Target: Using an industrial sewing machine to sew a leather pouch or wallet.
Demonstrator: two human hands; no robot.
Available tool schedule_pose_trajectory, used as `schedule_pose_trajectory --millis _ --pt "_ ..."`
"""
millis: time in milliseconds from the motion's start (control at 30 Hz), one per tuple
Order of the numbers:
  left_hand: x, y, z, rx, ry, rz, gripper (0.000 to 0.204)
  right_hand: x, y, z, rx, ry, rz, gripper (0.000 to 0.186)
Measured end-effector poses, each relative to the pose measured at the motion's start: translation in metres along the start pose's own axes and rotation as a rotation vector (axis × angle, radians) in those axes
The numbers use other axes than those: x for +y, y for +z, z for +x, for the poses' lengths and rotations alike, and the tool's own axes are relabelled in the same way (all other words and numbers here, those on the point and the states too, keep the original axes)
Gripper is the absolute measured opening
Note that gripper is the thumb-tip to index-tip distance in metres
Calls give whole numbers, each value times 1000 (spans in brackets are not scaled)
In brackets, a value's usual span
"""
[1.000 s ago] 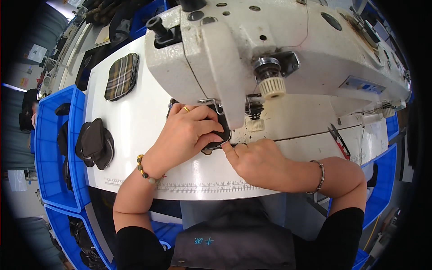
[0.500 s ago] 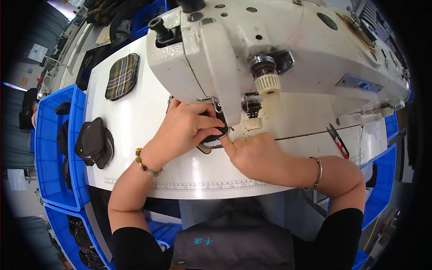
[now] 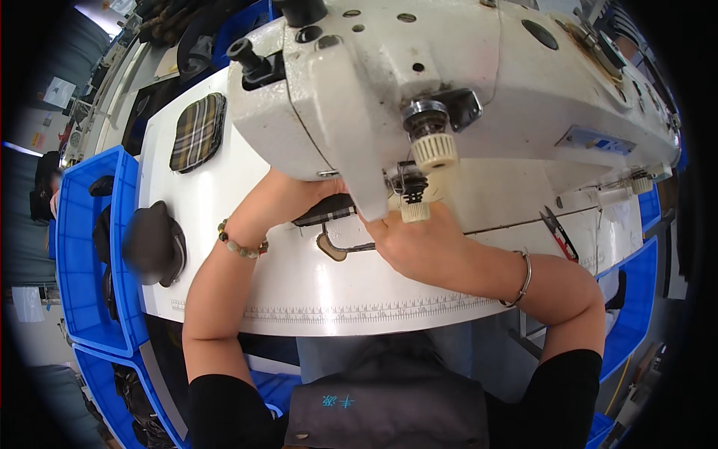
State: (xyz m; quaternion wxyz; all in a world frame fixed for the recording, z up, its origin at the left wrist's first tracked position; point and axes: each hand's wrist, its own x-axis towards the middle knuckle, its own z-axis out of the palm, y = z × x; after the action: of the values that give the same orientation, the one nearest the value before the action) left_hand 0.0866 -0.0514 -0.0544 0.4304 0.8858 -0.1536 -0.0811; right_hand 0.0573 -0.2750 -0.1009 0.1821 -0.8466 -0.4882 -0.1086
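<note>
The left hand [image 3: 301, 193] and right hand [image 3: 419, 243] are close together, seemingly to steady the flat dark plaid cloth [image 3: 327, 215] below the white metal sewing machine [image 3: 464, 63], but their grip I cannot tell.

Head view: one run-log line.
left hand: at plaid piece, partly hidden | right hand: near sewing machine, partly hidden | snips: on table
</note>
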Motion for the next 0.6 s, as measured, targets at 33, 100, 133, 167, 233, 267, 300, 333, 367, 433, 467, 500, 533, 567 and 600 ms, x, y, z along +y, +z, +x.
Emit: schedule_pose_trajectory --millis 33,100,133,167,233,267,300,333,367,433,467,500,533,567,600 --pt "-2 1 0 -2 -1 0 41 1 1 0 5 -12 -15 8" --pt "-5 4 -2 32 69 108 43 1 -4 1 -20 -21 -19 10" --pt "-4 3 -2 33 67 110 43 0 -6 1 -45 -32 -24 11" --pt "-3 3 -2 25 62 89 44 1 -4 1 -43 -34 -22 11" --pt "0 3 -2 18 54 64 44 3 2 -1 37 -78 -51 19" --pt "2 2 -2 -4 -19 48 44 3 1 -2 36 -80 -50 19" --pt "5 1 -2 -27 -91 30 44 3 -1 -2 43 -83 -72 23" --pt "8 2 -2 -26 -93 28 44 3 -2 -2 50 -87 -95 27" --pt "13 3 -2 -24 -128 54 43 5 -2 -4 48 -88 -94 27" --pt "10 2 -4 -15 -168 84 43 8 -1 -4 46 -78 -93 29" --pt "1 3 -3 47 32 180 43 9 1 -4 46 -82 -92 29" --pt "-4 4 -2 108 235 273 43 11 3 -3 109 -32 -118 27" --pt "-8 4 -1 111 234 272 43 12 4 -2 172 19 -144 26" --pt "-10 4 -1 78 163 204 43 13 3 0 171 16 -144 26" --pt "-13 4 1 44 92 134 43 14 1 2 188 30 -146 25"
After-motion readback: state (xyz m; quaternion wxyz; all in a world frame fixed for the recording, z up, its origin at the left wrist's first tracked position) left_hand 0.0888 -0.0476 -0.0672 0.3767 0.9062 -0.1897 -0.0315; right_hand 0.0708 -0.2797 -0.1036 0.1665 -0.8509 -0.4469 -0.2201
